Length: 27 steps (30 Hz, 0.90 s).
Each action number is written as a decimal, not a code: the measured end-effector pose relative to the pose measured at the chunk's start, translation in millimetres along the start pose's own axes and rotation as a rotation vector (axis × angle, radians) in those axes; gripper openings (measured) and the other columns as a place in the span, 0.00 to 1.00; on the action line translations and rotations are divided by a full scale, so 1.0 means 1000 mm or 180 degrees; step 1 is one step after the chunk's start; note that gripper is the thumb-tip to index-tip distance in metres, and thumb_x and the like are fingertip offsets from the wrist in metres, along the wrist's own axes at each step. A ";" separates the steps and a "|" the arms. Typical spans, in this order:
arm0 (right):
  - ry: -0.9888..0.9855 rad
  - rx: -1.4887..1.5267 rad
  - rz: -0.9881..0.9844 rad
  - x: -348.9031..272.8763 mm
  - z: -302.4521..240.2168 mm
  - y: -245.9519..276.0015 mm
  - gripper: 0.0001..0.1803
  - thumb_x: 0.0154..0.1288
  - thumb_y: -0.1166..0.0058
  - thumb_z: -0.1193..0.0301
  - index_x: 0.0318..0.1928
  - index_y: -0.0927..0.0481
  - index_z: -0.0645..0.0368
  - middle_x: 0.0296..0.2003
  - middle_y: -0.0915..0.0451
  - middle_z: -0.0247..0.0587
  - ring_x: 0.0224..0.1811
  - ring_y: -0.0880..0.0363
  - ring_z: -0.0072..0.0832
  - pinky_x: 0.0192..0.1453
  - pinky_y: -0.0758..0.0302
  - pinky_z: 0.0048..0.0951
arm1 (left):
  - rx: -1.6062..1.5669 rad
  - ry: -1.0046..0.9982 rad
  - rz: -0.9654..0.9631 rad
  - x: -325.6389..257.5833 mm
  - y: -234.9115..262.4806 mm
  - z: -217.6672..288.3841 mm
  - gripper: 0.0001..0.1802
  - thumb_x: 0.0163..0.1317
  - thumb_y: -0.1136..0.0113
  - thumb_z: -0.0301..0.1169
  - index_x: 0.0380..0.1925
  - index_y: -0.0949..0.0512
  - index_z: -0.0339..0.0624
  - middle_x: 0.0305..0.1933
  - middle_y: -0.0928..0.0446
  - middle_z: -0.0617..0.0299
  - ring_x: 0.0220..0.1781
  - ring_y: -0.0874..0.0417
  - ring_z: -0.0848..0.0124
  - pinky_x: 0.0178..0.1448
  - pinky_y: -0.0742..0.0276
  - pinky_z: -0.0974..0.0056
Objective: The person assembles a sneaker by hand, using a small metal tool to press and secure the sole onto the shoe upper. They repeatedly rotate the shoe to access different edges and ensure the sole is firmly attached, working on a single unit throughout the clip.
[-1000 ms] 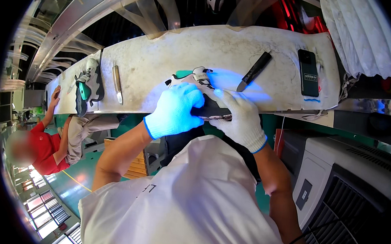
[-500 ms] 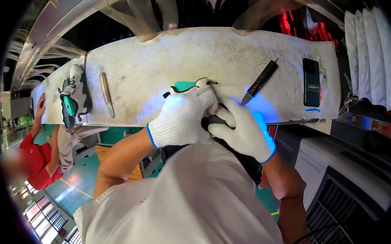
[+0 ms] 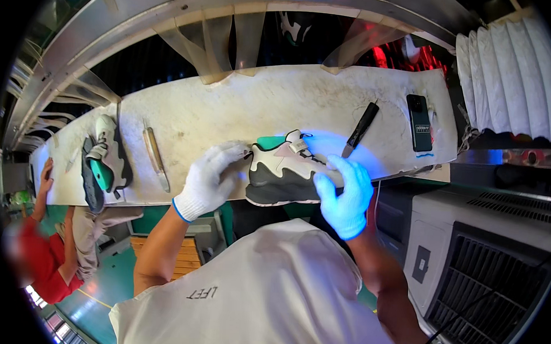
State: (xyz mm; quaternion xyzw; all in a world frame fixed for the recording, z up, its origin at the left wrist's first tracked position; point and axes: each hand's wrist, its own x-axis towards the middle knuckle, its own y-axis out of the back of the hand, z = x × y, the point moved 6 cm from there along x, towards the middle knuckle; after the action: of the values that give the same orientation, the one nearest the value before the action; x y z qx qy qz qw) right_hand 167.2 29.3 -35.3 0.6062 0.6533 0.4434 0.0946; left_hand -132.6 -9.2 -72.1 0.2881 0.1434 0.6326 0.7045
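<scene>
A grey-and-white sneaker (image 3: 280,171) with a thick dark sole and a green insert in its opening lies at the table's front edge, its side turned up toward me. My left hand (image 3: 207,178), in a white knit glove, is at the heel with thumb and fingers apart, fingertips close to the heel. My right hand (image 3: 346,198), gloved too and lit blue, has the toe between thumb and fingers and hides its tip. Behind the right hand lies a black-handled knife (image 3: 361,128).
The pale, stained tabletop (image 3: 186,106) runs across the view. On it are a wooden-handled knife (image 3: 156,159), a second sneaker (image 3: 105,161) and a dark phone (image 3: 419,123). A person in red (image 3: 50,260) is at the left. Clear strips (image 3: 247,41) hang behind; a grey machine (image 3: 475,242) stands right.
My hands have moved apart, left to the heel and right to the toe. The sneaker, mostly covered before, now shows its whole side and sole edge. The view has shifted too.
</scene>
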 end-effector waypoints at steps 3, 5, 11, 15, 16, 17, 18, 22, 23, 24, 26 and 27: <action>-0.0165 0.0698 0.0175 0.025 0.012 -0.024 0.16 0.69 0.22 0.61 0.49 0.08 0.57 0.43 0.07 0.47 0.44 0.09 0.49 0.50 0.15 0.44 | 0.0739 -0.0455 0.0049 0.014 -0.003 0.011 0.35 0.60 0.23 0.25 0.70 0.19 0.40 0.72 0.17 0.41 0.72 0.14 0.41 0.79 0.18 0.48; -0.0359 0.0769 -0.0079 0.050 0.016 -0.046 0.17 0.73 0.26 0.58 0.48 0.08 0.59 0.42 0.07 0.49 0.42 0.09 0.49 0.49 0.15 0.43 | 0.0823 -0.0670 0.0011 0.035 0.003 0.010 0.39 0.58 0.19 0.29 0.72 0.20 0.40 0.73 0.17 0.40 0.74 0.14 0.42 0.79 0.19 0.48; -0.1912 0.3008 -0.0439 0.101 0.068 -0.090 0.31 0.83 0.38 0.46 0.54 0.08 0.65 0.40 0.06 0.44 0.39 0.10 0.32 0.46 0.16 0.36 | 0.1010 -0.0645 -0.0368 0.084 0.057 0.085 0.50 0.44 0.09 0.43 0.70 0.17 0.38 0.64 0.11 0.42 0.62 0.06 0.47 0.70 0.12 0.52; -0.2759 0.3214 -0.0069 0.073 0.132 -0.147 0.35 0.85 0.44 0.41 0.53 0.10 0.66 0.40 0.13 0.37 0.44 0.17 0.27 0.48 0.21 0.31 | 0.1075 0.0009 -0.0721 0.108 0.025 0.132 0.49 0.44 0.13 0.56 0.64 0.15 0.39 0.53 0.08 0.42 0.53 0.06 0.45 0.59 0.10 0.51; -0.2892 0.3580 -0.0084 0.068 0.121 -0.148 0.32 0.85 0.44 0.43 0.55 0.11 0.65 0.42 0.14 0.36 0.45 0.17 0.27 0.50 0.20 0.32 | 0.1160 0.0136 -0.0762 0.109 0.025 0.131 0.49 0.45 0.13 0.56 0.64 0.15 0.39 0.52 0.08 0.43 0.53 0.06 0.45 0.58 0.10 0.51; -0.2872 0.3938 -0.0123 0.070 0.107 -0.138 0.29 0.86 0.43 0.46 0.57 0.12 0.64 0.44 0.14 0.36 0.47 0.17 0.27 0.52 0.20 0.33 | 0.1239 0.0227 -0.0789 0.114 0.029 0.132 0.48 0.46 0.13 0.57 0.63 0.15 0.39 0.51 0.08 0.43 0.52 0.06 0.45 0.58 0.11 0.51; -0.2806 0.4211 -0.0197 0.069 0.097 -0.132 0.27 0.86 0.43 0.49 0.59 0.13 0.63 0.47 0.15 0.35 0.49 0.17 0.27 0.54 0.19 0.34 | 0.1312 0.0354 -0.0864 0.111 0.028 0.133 0.48 0.46 0.13 0.57 0.63 0.14 0.39 0.50 0.08 0.44 0.51 0.06 0.45 0.57 0.11 0.51; -0.1591 0.4761 -0.0675 0.093 0.056 -0.058 0.39 0.81 0.37 0.50 0.79 0.28 0.65 0.72 0.24 0.47 0.74 0.25 0.37 0.80 0.29 0.41 | 0.1348 0.0786 -0.1039 0.116 0.024 0.139 0.47 0.48 0.14 0.58 0.63 0.14 0.39 0.47 0.08 0.45 0.49 0.06 0.47 0.56 0.11 0.50; -0.1151 0.4739 -0.0759 0.100 0.043 -0.035 0.46 0.79 0.35 0.50 0.85 0.33 0.66 0.80 0.27 0.51 0.82 0.27 0.40 0.88 0.33 0.44 | 0.1349 0.0897 -0.1094 0.119 0.021 0.142 0.47 0.49 0.14 0.58 0.63 0.14 0.39 0.47 0.08 0.45 0.49 0.06 0.47 0.56 0.12 0.50; -0.0586 0.4449 -0.0770 0.107 0.026 -0.016 0.50 0.74 0.30 0.52 0.85 0.34 0.65 0.79 0.25 0.50 0.81 0.26 0.38 0.86 0.31 0.40 | 0.1362 0.1039 -0.1161 0.121 0.019 0.141 0.46 0.49 0.14 0.58 0.63 0.14 0.39 0.47 0.08 0.46 0.49 0.06 0.47 0.56 0.12 0.50; 0.0369 0.2908 -0.1012 0.120 -0.003 0.017 0.58 0.59 0.19 0.52 0.85 0.33 0.60 0.75 0.22 0.49 0.77 0.22 0.37 0.84 0.28 0.38 | 0.1500 0.0903 -0.1182 0.124 0.013 0.153 0.46 0.50 0.14 0.57 0.63 0.15 0.40 0.46 0.08 0.46 0.48 0.06 0.47 0.55 0.12 0.50; 0.0577 0.2365 -0.1223 0.118 0.002 0.008 0.54 0.59 0.18 0.53 0.81 0.29 0.56 0.69 0.19 0.51 0.71 0.18 0.42 0.81 0.23 0.44 | 0.1559 0.0840 -0.1199 0.125 0.011 0.159 0.45 0.50 0.14 0.57 0.63 0.15 0.40 0.45 0.09 0.46 0.47 0.06 0.48 0.55 0.12 0.50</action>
State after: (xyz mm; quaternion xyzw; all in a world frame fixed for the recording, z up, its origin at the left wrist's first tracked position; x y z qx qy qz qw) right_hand 145.4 132.7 18.1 0.4249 0.8755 0.2038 -0.1071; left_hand -31.0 77.1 80.9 0.3329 0.4319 0.4698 0.6942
